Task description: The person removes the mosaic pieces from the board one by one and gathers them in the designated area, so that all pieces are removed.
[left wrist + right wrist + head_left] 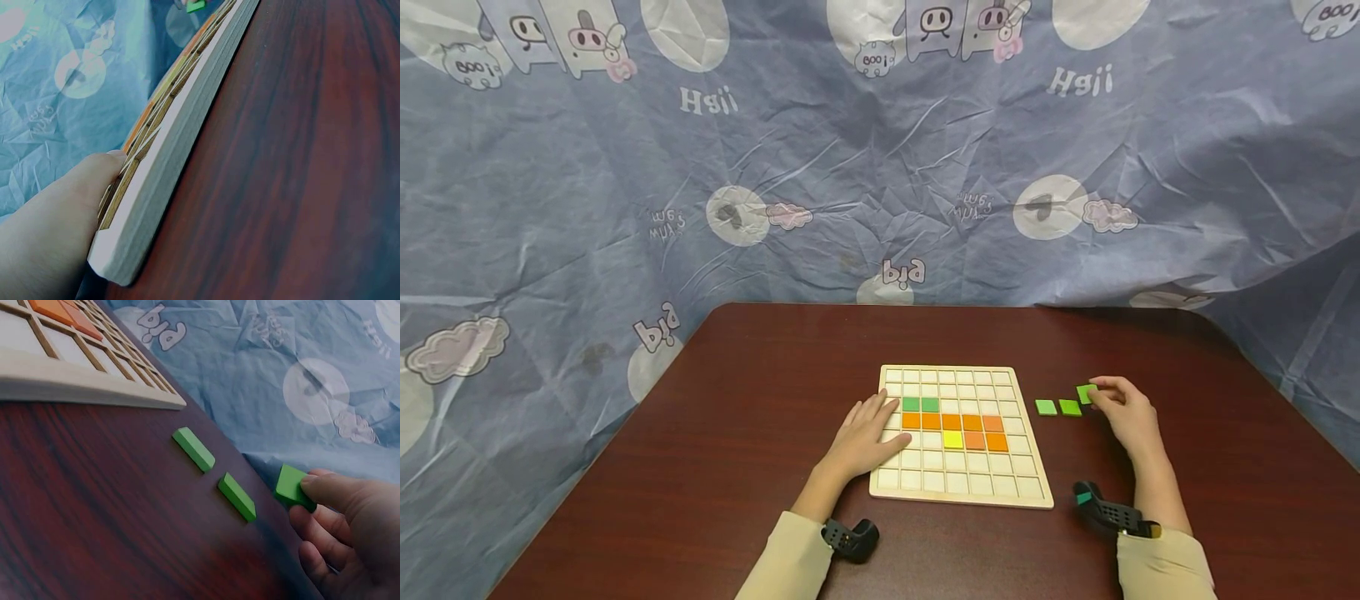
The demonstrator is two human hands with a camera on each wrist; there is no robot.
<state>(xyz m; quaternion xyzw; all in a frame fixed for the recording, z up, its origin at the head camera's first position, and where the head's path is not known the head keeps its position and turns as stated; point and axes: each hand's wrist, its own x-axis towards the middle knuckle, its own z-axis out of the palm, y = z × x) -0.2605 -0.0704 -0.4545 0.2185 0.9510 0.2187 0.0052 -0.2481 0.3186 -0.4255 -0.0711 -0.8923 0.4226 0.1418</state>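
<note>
Cream sleeves (793, 554) and two black wrist mounts sit closest to the head view, at about 6 o'clock on the dark wooden surface (737, 433). From there the left hand (865, 437) lies flat with relaxed, straight fingers on the left edge of the wooden grid board (958, 492), gripping nothing; the left wrist view shows a finger pressed against that board's rim. On the board, two dark green tiles (921, 405) fill neighbouring cells, with a row of orange tiles (951, 422) directly below them, one yellow tile (952, 440) under that row, and two more orange ones to the yellow tile's 3 o'clock.

Off the board, at its 3 o'clock, the right hand (1126, 412) pinches a light green tile (1086, 393) between curled fingertips and thumb; in the right wrist view this tile (292, 486) is tilted, lifted at one edge. Two more light green tiles (1057, 407) lie flat on the surface between the pinched one and the board, near each other but not touching.

Behind the surface, from 9 through 12 to 3 o'clock, hangs a crumpled blue cloth (880, 150) printed with cartoon figures and white circles.
</note>
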